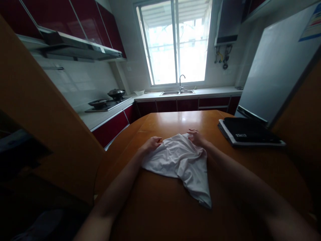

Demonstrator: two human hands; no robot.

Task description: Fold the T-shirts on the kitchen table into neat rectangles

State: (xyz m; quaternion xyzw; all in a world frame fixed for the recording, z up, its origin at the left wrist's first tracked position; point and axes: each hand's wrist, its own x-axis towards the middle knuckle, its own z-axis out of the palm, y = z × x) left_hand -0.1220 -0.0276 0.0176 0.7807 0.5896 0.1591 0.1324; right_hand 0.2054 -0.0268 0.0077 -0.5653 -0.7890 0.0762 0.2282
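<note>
A crumpled white cloth (173, 155) lies on the wooden table (155, 204), with one end trailing toward the near right. At its far left edge, my left hand (152, 143) has its fingers closed on the fabric. My right hand (196, 137) is at the far right edge, thumb and fingers pinching the cloth there. Between the two hands the fabric is wrinkled, with folds running down to the trailing end.
Folded dark and white clothes (250, 131) are stacked on the table's right side. Beyond the table are a counter (150, 97) with a sink (170, 93), a stove (110, 104) with pans, and a fridge (271, 73) at the right.
</note>
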